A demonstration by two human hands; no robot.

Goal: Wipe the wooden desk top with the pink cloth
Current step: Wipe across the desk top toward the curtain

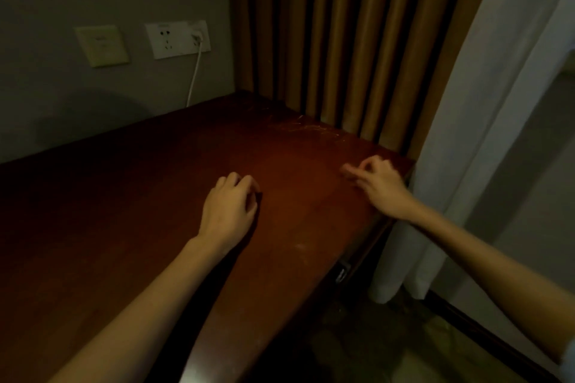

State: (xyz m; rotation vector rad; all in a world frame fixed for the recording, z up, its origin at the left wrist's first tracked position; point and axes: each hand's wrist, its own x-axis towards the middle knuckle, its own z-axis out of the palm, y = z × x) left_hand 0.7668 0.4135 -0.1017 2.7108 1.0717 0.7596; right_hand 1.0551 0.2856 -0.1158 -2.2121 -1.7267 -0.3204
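Fingers (237, 181) curled, empty: left hand (230, 208) mid desk top (149, 196), right hand (382, 186) near its edge.

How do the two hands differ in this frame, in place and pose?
The left hand lies mid-desk, while the right hand is at the right edge of the wooden desk top, beside the white curtain. The left hand's fingers are curled down onto the wood; the right hand's point leftward and are blurred, so its grip is unclear. Shared: both are bare, and no pink cloth shows in either.
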